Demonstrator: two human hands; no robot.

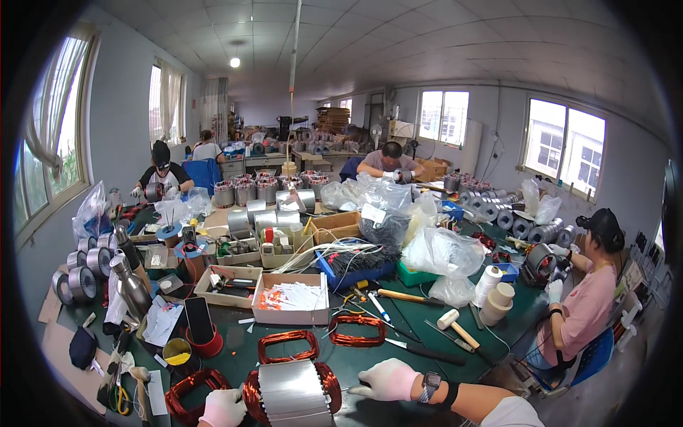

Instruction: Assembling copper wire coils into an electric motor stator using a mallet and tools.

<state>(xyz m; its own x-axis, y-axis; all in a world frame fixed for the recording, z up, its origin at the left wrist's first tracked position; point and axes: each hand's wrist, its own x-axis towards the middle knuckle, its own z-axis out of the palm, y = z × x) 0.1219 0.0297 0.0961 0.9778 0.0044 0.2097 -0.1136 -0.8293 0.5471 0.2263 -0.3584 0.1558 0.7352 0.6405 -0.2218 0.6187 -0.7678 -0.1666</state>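
In front of me lies a stator (295,391), a silvery laminated cylinder with copper windings bulging at both ends. My left hand (225,408), in a white and pink glove, is closed against its left winding; part of the hand is cut off below. Just right of the stator is my right hand (388,380), gloved, with a watch on the wrist. Its fingers are bent together toward the right winding, and what they pinch is too small to tell. Two copper coils (287,347) (358,331) lie beyond the stator, and another coil (193,396) sits beside my left hand.
A cardboard box of white and orange strips (292,293) stands ahead. A mallet (455,329), a hammer (409,295) and a file-like tool (427,351) lie right. A phone (200,320) leans in a red holder at left. A co-worker (587,285) sits at the right edge.
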